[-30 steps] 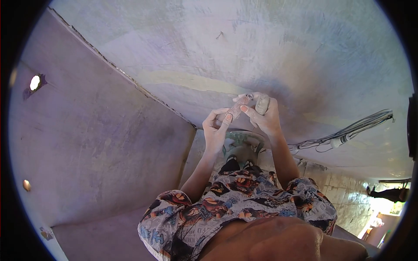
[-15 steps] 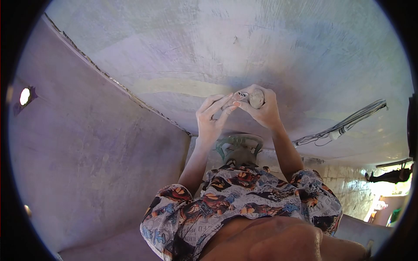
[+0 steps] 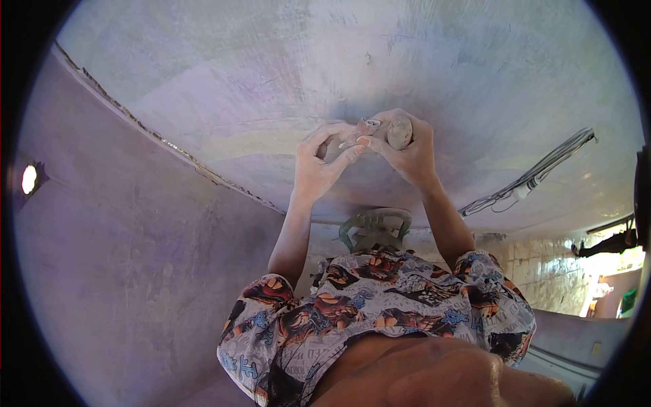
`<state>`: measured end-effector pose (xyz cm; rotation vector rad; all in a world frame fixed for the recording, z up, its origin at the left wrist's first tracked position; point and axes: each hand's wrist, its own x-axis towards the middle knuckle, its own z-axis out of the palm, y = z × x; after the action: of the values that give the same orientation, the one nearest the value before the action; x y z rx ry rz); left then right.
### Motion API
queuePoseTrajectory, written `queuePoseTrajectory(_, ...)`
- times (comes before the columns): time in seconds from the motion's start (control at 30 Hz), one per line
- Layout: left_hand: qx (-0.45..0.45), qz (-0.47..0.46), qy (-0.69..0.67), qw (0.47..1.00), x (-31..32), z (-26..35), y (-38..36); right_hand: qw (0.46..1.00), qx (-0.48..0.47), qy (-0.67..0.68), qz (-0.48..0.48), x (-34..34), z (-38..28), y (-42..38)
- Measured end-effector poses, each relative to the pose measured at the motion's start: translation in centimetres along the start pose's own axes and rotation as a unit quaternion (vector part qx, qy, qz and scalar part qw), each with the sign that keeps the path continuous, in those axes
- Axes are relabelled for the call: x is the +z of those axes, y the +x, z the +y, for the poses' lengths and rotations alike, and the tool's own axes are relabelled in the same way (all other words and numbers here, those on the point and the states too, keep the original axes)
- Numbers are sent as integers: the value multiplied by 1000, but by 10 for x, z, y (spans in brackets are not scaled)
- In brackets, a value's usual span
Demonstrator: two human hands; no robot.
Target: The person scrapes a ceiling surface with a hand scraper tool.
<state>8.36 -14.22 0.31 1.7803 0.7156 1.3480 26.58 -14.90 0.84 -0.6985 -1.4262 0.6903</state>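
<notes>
Both hands are raised close together in front of a smooth plastered surface [image 3: 264, 88]. My right hand [image 3: 412, 150] is wrapped round a rounded, dusty object [image 3: 400, 132] whose end shows between thumb and fingers. Between the two hands is a small crumpled reddish-grey piece [image 3: 367, 127] with a curled edge. My left hand [image 3: 317, 163] has its fingers and thumb bent towards that piece, their tips closed on its left side. White dust covers both hands.
A bundle of grey cables [image 3: 536, 178] comes out of the surface at the right. Below the hands stands a green plastic chair [image 3: 375, 227]. A person in dark clothes [image 3: 610, 245] shows at the far right. A bright light [image 3: 29, 179] is at the left.
Both hands have moved up a little in the view, and my left hand also left. More of the reddish piece shows between them. The view has shifted slightly.
</notes>
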Motion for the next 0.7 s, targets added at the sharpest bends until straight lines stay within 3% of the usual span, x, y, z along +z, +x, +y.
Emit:
queuePoseTrajectory(0.07,66,0,141,988,6,4,4,1000,21,19,3,-1,-1,0)
queuePoseTrajectory(0.1,67,-5,138,988,8,3,4,1000,22,16,9,-1,0,1)
queuePoseTrajectory(0.17,27,8,98,995,11,-1,4,990,-119,-62,34,-4,5,11)
queuePoseTrajectory(0.3,112,48,178,977,-2,22,30,986,-136,-42,83,-20,8,27)
queuePoseTrajectory(0.37,210,112,263,935,-15,30,51,995,-80,-34,55,-26,7,36)
queuePoseTrajectory(0.43,337,141,379,850,-32,27,85,995,-79,-47,29,-29,10,44)
queuePoseTrajectory(0.47,337,142,381,849,-34,32,99,995,-76,-62,3,-30,12,46)
queuePoseTrajectory(0.53,428,154,442,773,-35,48,125,996,-73,-55,1,-35,17,49)
queuePoseTrajectory(0.7,496,136,439,737,-36,48,167,999,-27,-24,20,-47,21,52)
